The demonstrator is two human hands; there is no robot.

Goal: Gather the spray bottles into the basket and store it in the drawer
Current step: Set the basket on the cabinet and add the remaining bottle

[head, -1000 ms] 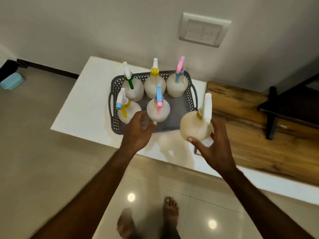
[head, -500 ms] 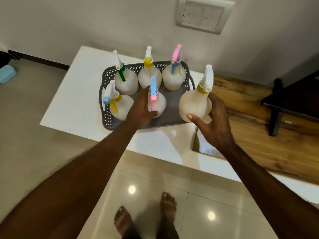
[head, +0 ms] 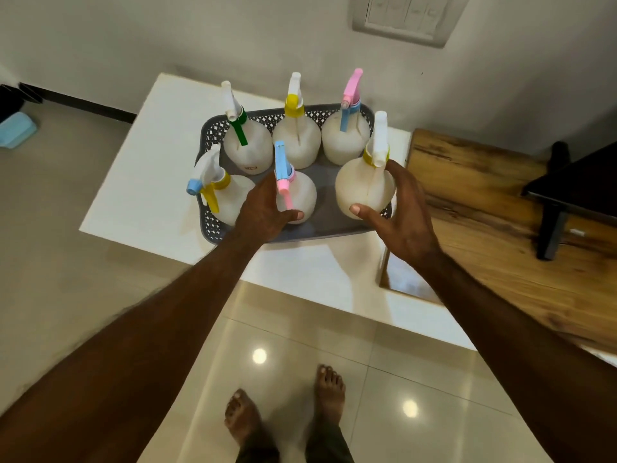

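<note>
White tabletop [head: 140, 182] against the wall carries our grey basket [head: 330, 225], where five spray bottles already stand. Over the last second our right hand [head: 397, 215] has carried the sixth bottle [head: 365, 187], gripped round its body, from beside the basket to over its empty front-right corner, while our left hand [head: 263, 210] has closed on the pink-trigger bottle [head: 298, 195]. We judge only lowering it remains before the drawer.

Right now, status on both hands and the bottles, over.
Right hand grips white-nozzle bottle over basket front-right corner. Left hand steadies blue-and-pink bottle. Four others seated. Nothing blocking.
</note>
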